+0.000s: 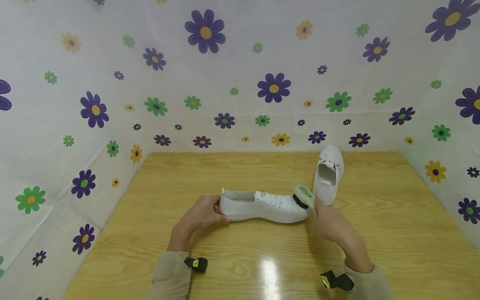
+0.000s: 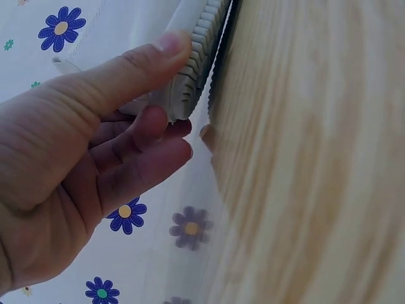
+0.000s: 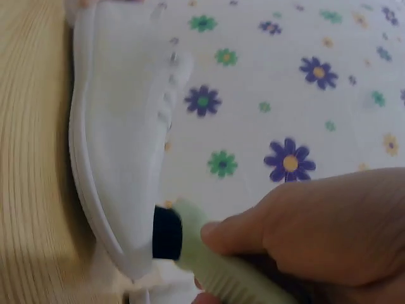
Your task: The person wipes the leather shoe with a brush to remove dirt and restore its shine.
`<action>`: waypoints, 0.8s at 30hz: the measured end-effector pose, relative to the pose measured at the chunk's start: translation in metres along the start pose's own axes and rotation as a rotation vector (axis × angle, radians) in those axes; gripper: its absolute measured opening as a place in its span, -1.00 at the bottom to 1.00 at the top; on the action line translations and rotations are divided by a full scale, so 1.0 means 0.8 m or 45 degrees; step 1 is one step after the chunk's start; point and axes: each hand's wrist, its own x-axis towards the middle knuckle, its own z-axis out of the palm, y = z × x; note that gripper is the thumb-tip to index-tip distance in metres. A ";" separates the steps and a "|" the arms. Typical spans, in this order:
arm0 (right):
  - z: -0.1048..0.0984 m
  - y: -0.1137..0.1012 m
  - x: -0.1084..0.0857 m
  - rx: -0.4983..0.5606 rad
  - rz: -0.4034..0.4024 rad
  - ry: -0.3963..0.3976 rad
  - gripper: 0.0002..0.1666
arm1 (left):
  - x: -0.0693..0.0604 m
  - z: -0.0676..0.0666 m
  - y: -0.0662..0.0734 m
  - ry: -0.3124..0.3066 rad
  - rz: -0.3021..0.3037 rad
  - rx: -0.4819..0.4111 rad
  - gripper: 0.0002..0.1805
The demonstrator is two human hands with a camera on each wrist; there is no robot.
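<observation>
- The surface [image 1: 225, 173] is yellow-brown with a wavy wood grain; a bright patch of white glare shines on its near part, between the two forearms.
- White sheeting [image 1: 240, 54] printed with purple, green and yellow flowers rises behind the surface and along both sides, with faint creases across it.
- Near the middle of the surface lies a white low-cut lace-up shoe [image 1: 270, 210] with a ridged pale sole, sole down, heel to the left and toe to the right.
- The left hand [image 1: 202, 214] grips the heel: the thumb presses the sole's edge, and the other fingers are curled behind it.
- The right hand [image 1: 333, 223] has its fingers closed round the handle of a pale green brush [image 1: 304, 195] with black bristles, which touch the shoe's toe.
- A second white lace-up shoe [image 1: 327, 185] sits further back on the right, its toe towards the rear sheeting, just beyond the brush.
- Beige sleeves [image 1: 172, 271] cover the forearms, and small black devices [image 1: 196, 264] with yellow labels sit at both wrists.
</observation>
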 end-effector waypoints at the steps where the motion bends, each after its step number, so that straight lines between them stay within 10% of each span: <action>1: -0.001 0.002 -0.002 -0.016 0.030 0.009 -0.57 | 0.000 0.001 0.001 0.000 -0.005 0.010 -0.49; 18: 0.000 0.002 -0.025 0.001 0.249 0.002 -0.57 | -0.001 0.000 0.014 -0.030 -0.069 -0.001 -0.47; 24: 0.005 0.004 -0.022 0.008 0.276 0.003 -0.51 | -0.002 -0.004 0.006 -0.129 -0.040 -0.190 -0.42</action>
